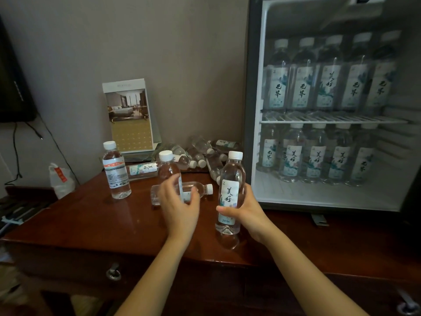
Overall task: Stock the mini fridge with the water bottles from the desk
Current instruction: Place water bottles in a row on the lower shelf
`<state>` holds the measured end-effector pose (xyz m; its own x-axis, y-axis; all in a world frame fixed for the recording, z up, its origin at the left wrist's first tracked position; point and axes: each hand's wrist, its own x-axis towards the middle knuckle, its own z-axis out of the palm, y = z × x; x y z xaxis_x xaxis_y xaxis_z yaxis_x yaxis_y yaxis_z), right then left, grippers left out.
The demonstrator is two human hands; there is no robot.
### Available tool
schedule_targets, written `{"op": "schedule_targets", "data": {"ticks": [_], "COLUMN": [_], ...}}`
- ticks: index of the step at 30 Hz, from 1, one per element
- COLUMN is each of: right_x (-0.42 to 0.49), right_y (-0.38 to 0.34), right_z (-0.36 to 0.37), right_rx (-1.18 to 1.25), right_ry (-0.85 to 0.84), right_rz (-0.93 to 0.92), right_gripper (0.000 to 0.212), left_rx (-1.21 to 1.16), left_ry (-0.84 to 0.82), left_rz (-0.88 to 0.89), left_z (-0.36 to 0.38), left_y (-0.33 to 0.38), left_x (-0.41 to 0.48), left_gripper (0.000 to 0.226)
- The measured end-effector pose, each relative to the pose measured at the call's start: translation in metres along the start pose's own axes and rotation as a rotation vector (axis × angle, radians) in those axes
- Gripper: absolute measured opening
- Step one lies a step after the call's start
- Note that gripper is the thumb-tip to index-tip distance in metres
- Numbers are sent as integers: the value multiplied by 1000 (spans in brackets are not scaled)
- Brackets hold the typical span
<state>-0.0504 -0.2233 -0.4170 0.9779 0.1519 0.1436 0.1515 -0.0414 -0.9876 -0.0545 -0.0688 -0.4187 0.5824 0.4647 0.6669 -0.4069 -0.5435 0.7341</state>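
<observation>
My right hand [247,207] grips an upright water bottle [230,179] with a white cap and pale label, just above the desk in front of the fridge. My left hand [180,201] is wrapped around a second upright bottle [167,166]. A bottle [200,189] lies on its side behind that hand. Another lies by the card stand [142,169], and several more are piled at the back [205,153]. The mini fridge [252,110] stands open on the right; rows of bottles fill its upper shelf [328,76] and its floor [316,156].
A taller bottle with an orange-banded label [116,172] stands on the reddish wooden desk [91,220]. A hotel card stand [128,117] leans at the wall. A white plastic bag [61,181] sits left of the desk. Cables hang below a dark screen [13,87].
</observation>
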Motion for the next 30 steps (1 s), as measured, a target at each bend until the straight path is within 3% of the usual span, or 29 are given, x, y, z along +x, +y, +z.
{"op": "schedule_targets", "data": {"ticks": [2,4,6,13,18,26,30], "right_x": [-4,-9,-14,-12,10,36,53], "right_y": [-5,-12,-18,-23,-17,-10,-6], "right_z": [-8,-18,-31,-91,-120,-133,-137], "right_rx": [-23,-64,-135,-231,-224,-147,-195], "right_ry": [4,8,14,153,239,148,198], "right_rz": [-41,-94,-165,-278,-267,-303,-284], "right_gripper": [78,77,72,72,71,60,53], "left_rx": [-159,-365,-418,-472,-420,-418,-281], "left_ry": [-342,-713,-869,-893,-802,-653,-581], "left_rz": [-27,-196,-241,-174,-114,-178,-128], "left_z": [11,22,35,93,131,168,184], "left_y": [19,38,49,81,98,90,85], "left_x": [-1,-3,-7,-19,-24,-19,-18], "left_gripper": [34,32,40,49,58,49,67]}}
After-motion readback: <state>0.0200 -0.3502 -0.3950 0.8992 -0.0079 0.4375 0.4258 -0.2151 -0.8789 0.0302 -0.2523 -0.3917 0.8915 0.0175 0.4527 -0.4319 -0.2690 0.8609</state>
